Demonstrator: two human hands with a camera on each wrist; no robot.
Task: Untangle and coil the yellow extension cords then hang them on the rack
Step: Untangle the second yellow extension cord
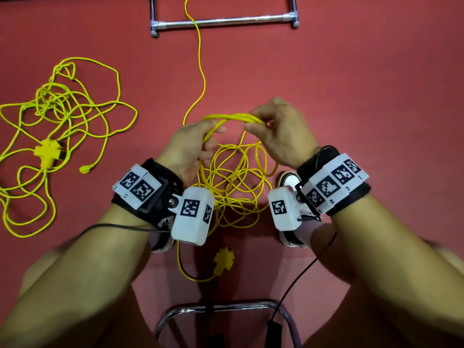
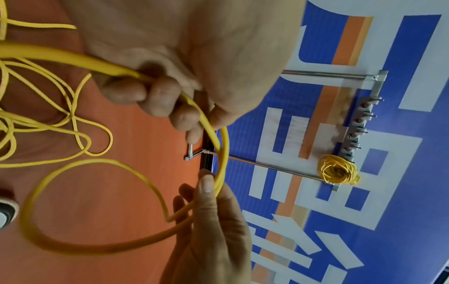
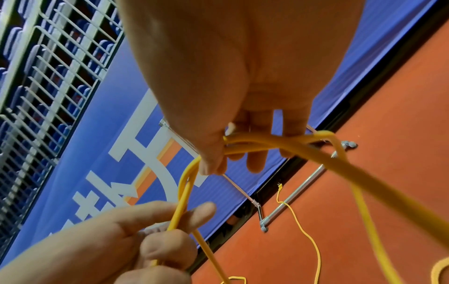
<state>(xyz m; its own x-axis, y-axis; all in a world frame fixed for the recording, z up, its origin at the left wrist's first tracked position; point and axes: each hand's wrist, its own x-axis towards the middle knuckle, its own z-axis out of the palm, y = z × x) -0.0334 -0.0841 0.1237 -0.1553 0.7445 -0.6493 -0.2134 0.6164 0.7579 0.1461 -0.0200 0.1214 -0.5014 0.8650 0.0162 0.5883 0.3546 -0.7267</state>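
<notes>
One coil point(image 2: 339, 169) hangs on the rack point(image 2: 359, 123); both hands' grip (left point(image 1: 187, 149), right point(image 1: 281, 131)) pinches a half-wound cord point(image 1: 233, 118); a tangle point(image 1: 57, 116) at nine o'clock waits.

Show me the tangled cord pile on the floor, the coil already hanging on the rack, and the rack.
tangled cord pile point(image 1: 60, 104), head view, middle.
hung coil point(image 2: 338, 169), left wrist view, centre.
rack point(image 1: 223, 22), head view, base bar.

Smooth yellow plastic cord point(image 1: 233, 117), shiny metal rack point(image 1: 223, 21)
</notes>
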